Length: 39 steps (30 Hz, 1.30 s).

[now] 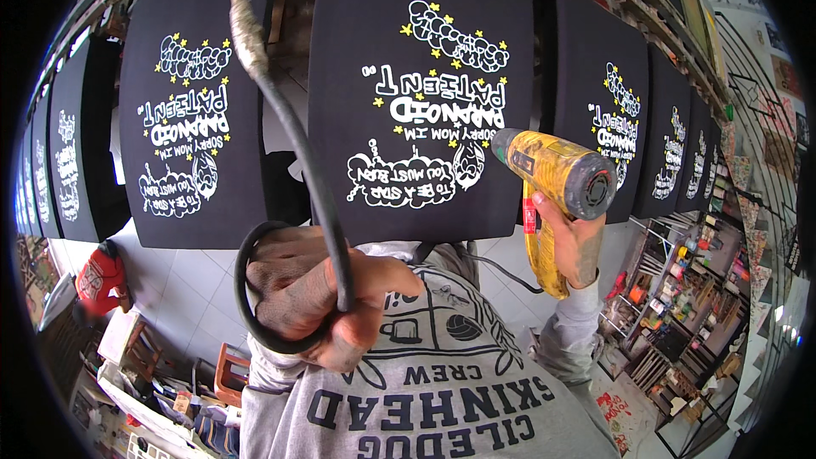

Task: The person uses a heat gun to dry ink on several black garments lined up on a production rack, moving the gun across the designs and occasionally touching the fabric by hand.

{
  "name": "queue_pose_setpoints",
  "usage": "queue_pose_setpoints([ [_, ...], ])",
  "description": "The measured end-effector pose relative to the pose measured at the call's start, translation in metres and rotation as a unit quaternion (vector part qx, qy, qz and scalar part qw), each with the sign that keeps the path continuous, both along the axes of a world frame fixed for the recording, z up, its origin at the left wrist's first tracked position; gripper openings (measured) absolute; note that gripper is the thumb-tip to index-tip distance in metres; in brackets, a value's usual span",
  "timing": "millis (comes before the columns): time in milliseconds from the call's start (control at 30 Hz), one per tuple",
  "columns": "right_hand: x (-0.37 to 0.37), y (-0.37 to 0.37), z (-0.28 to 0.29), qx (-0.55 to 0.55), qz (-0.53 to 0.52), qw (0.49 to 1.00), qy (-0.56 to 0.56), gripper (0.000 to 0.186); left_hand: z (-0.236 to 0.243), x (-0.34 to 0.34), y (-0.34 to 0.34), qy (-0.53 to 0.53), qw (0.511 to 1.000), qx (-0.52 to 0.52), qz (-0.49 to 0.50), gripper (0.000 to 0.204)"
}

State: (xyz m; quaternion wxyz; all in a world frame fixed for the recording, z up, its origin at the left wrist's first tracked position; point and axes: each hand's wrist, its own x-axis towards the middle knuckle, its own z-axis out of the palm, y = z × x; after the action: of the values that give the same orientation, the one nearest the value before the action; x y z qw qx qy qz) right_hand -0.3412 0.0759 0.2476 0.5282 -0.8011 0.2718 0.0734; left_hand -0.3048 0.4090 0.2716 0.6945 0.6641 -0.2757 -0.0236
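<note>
the middle black panel (421,140), printed in white with yellow stars, sits between similar panels (174,140) on both sides. your right hand (578,242) is clamped on the handle of the yellow heat gun (548,161), by the middle panel's near right corner. your left hand (297,289), at its near edge, grips a looped black cable (310,153). tiled floor (183,276) and a person in red (100,280) lie left of it, a cluttered rack (688,272) right.
</note>
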Motion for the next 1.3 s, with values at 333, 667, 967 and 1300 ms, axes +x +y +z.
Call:
queue_pose_setpoints([
  [333,-0.004,0.003,-0.004,-0.034,0.038,0.999,-0.015,0.033,0.003,-0.001,0.007,-0.047,0.999,0.002,-0.011,0.031],
  [667,-0.003,0.002,0.003,-0.005,0.032,0.999,-0.007,0.030,-0.003,-0.003,0.017,-0.037,0.998,0.011,-0.049,0.030],
  [967,-0.005,-0.009,-0.004,-0.030,0.090,0.994,-0.055,0.032,0.007,-0.008,-0.001,-0.034,0.995,0.040,0.088,0.028],
  [1300,0.000,-0.010,-0.001,-0.024,0.011,0.999,-0.020,0.037,0.007,-0.021,-0.012,-0.023,0.976,0.140,0.168,0.046],
])
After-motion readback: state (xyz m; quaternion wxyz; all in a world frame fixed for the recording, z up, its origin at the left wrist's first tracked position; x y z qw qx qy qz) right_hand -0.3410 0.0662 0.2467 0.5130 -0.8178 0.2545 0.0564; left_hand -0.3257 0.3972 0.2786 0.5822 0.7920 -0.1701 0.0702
